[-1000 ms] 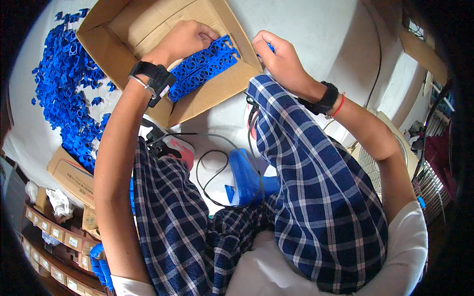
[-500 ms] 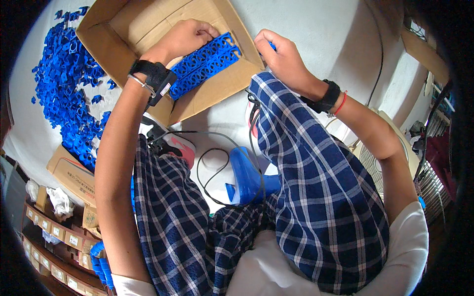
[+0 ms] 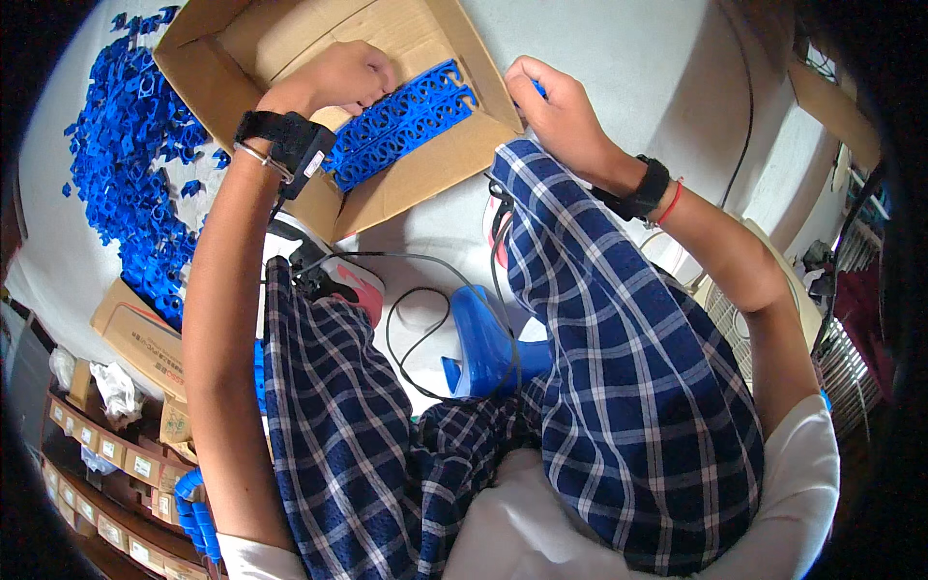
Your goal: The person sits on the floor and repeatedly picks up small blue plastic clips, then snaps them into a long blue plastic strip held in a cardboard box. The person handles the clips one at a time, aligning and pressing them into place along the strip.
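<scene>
Inside the open cardboard box [image 3: 416, 184], blue plastic pipe clips [image 3: 406, 121] lie joined side by side in neat rows. My left hand [image 3: 353, 77] is in the box, at the far left side of these rows. Its fingers are curled and touch the row's edge; whatever they may hold is hidden. Just outside the box's right wall, my right hand [image 3: 561, 111] is closed round a small blue plastic piece [image 3: 539, 89], of which only a bit shows between thumb and fingers.
A big heap of loose blue clips [image 3: 126, 155] spreads on the white floor left of the box. Between my legs sits a blue plastic stool-like object [image 3: 483, 348], with a black cable [image 3: 387, 333] looped by it. Shelves with small cartons [image 3: 116, 454] stand lower left.
My left hand has shifted a little left and down along the clip rows, its fingers curling lower. The right hand stays nearly in place, still holding the blue piece.
</scene>
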The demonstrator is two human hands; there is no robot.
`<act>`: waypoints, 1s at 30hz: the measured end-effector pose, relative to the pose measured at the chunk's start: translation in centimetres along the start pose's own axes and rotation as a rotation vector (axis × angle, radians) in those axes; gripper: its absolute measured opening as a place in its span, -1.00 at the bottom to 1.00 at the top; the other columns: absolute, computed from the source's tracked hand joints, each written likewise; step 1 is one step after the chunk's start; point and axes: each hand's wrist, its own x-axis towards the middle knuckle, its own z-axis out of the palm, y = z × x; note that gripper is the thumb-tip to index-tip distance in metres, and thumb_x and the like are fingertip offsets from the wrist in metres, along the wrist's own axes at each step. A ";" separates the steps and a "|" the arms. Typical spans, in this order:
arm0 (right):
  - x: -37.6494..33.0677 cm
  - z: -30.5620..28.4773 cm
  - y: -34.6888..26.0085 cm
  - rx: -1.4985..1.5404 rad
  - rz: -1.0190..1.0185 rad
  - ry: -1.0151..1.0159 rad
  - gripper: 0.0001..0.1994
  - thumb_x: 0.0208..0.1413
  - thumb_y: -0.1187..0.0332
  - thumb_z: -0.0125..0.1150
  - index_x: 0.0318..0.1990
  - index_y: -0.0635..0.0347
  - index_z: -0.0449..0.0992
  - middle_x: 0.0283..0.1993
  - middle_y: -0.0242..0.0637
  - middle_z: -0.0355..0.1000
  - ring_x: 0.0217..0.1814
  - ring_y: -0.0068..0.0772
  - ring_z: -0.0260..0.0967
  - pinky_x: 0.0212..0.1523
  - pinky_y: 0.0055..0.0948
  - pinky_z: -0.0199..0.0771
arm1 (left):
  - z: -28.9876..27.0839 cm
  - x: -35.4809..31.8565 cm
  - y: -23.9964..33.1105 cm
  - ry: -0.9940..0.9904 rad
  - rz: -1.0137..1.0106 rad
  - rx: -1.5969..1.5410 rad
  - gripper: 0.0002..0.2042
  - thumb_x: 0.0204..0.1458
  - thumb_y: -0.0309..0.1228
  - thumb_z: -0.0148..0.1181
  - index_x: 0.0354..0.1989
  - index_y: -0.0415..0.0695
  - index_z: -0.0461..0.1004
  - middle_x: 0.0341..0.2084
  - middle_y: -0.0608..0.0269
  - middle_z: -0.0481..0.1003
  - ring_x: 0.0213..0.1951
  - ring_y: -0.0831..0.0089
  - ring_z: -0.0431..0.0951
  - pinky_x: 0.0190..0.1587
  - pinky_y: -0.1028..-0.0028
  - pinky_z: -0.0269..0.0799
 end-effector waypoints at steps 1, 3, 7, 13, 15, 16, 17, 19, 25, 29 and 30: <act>0.0 0.0 0.0 0.011 0.012 -0.007 -0.70 0.40 0.24 -0.03 -0.23 0.32 0.47 -0.51 -0.24 0.40 -0.40 -0.66 0.24 -0.36 -0.44 0.37 | -0.2 0.0 0.1 0.027 -0.028 0.053 -0.78 0.02 -0.44 0.09 -0.30 -0.27 0.63 -0.50 0.20 0.59 -0.44 0.41 0.61 -0.34 0.46 0.60; 0.0 0.0 0.1 0.004 0.013 -0.006 -0.70 0.40 0.24 -0.03 -0.22 0.31 0.47 -0.50 -0.24 0.41 -0.40 -0.65 0.24 -0.35 -0.44 0.37 | -0.7 -0.1 0.2 0.084 -0.106 0.160 -0.77 0.04 -0.42 0.08 -0.34 -0.28 0.64 -0.54 0.21 0.59 -0.49 0.39 0.61 -0.37 0.46 0.59; 0.0 0.0 0.1 -0.005 0.012 -0.001 -0.70 0.39 0.23 -0.03 -0.22 0.30 0.49 -0.49 -0.23 0.43 -0.40 -0.65 0.26 -0.35 -0.45 0.38 | -0.8 -0.3 0.7 -0.052 -0.172 0.214 -0.75 0.05 -0.41 0.06 -0.38 -0.31 0.65 -0.55 0.16 0.62 -0.51 0.36 0.64 -0.39 0.46 0.59; -0.1 0.0 0.1 -0.007 0.010 0.001 -0.70 0.40 0.23 -0.03 -0.22 0.30 0.49 -0.50 -0.26 0.41 -0.41 -0.66 0.25 -0.36 -0.46 0.38 | -0.7 -0.5 0.8 -0.009 -0.131 0.155 -0.73 0.05 -0.45 0.02 -0.33 -0.28 0.67 -0.49 0.10 0.64 -0.45 0.35 0.67 -0.34 0.45 0.61; 0.0 0.0 0.2 -0.002 0.011 -0.007 -0.70 0.40 0.23 -0.03 -0.23 0.29 0.49 -0.51 -0.27 0.40 -0.41 -0.67 0.25 -0.37 -0.46 0.37 | -0.8 -0.6 0.8 -0.012 -0.118 0.108 -0.72 0.06 -0.46 0.00 -0.30 -0.27 0.67 -0.46 0.10 0.65 -0.42 0.35 0.67 -0.31 0.45 0.61; 0.0 0.0 0.3 0.001 0.022 -0.010 -0.70 0.40 0.23 -0.03 -0.23 0.29 0.49 -0.51 -0.28 0.40 -0.41 -0.68 0.25 -0.38 -0.47 0.36 | -0.8 -0.6 0.8 -0.022 -0.105 0.114 -0.72 0.05 -0.46 -0.01 -0.29 -0.27 0.67 -0.44 0.10 0.65 -0.40 0.35 0.67 -0.30 0.45 0.61; 0.0 0.0 0.3 0.002 0.010 -0.010 -0.70 0.40 0.23 -0.03 -0.23 0.29 0.49 -0.51 -0.28 0.40 -0.41 -0.68 0.24 -0.38 -0.47 0.36 | -0.7 -0.6 0.8 -0.028 -0.105 0.118 -0.71 0.05 -0.46 -0.01 -0.27 -0.27 0.67 -0.43 0.09 0.65 -0.38 0.35 0.67 -0.28 0.45 0.61; 0.0 0.0 0.4 0.002 0.004 -0.007 -0.71 0.39 0.23 -0.02 -0.24 0.29 0.48 -0.52 -0.28 0.39 -0.41 -0.69 0.23 -0.39 -0.47 0.35 | -0.6 -0.6 0.8 -0.036 -0.108 0.115 -0.71 0.05 -0.47 -0.02 -0.25 -0.27 0.67 -0.40 0.09 0.65 -0.36 0.35 0.68 -0.26 0.45 0.62; -0.1 0.0 0.7 -0.021 -0.002 -0.001 -0.71 0.39 0.24 -0.01 -0.24 0.29 0.49 -0.53 -0.31 0.39 -0.41 -0.69 0.23 -0.41 -0.47 0.34 | -0.9 -0.4 0.5 -0.086 -0.041 0.034 -0.70 0.09 -0.45 -0.05 -0.18 -0.27 0.64 -0.32 0.07 0.65 -0.27 0.35 0.67 -0.17 0.43 0.62; -0.1 0.0 0.8 -0.031 -0.025 0.007 -0.71 0.39 0.23 0.00 -0.24 0.29 0.49 -0.53 -0.31 0.39 -0.42 -0.69 0.22 -0.42 -0.46 0.34 | -1.2 -0.2 0.2 -0.119 -0.054 0.007 -0.70 0.11 -0.41 -0.04 -0.17 -0.25 0.63 -0.30 0.07 0.64 -0.26 0.35 0.67 -0.16 0.43 0.61; -0.1 0.0 0.8 -0.020 -0.008 0.001 -0.71 0.39 0.23 0.00 -0.24 0.30 0.49 -0.53 -0.30 0.39 -0.42 -0.69 0.22 -0.42 -0.45 0.34 | -1.3 -0.1 0.1 -0.121 -0.069 -0.016 -0.70 0.12 -0.40 -0.03 -0.17 -0.24 0.63 -0.30 0.07 0.64 -0.25 0.34 0.67 -0.16 0.43 0.61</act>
